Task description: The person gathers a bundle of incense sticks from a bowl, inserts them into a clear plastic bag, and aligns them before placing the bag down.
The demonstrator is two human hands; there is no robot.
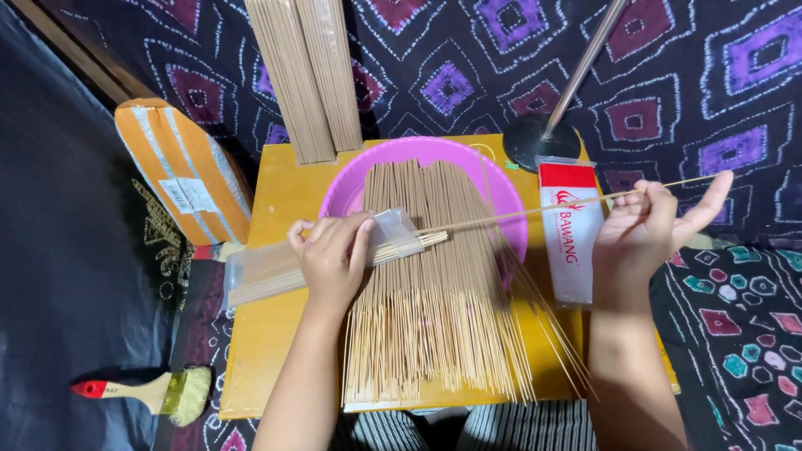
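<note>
One clear sleeve (276, 271) of incense sticks, centre-left, lies under the left hand (334, 255), fingers closed on it. The right hand (647, 225) pinches a single incense stick (535, 213), remaining fingers spread.

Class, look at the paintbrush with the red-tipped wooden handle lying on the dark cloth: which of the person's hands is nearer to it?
Left. The left hand presses a clear plastic sleeve of sticks on the yellow board, up and right of the paintbrush. The right hand is far across, holding a single stick.
</note>
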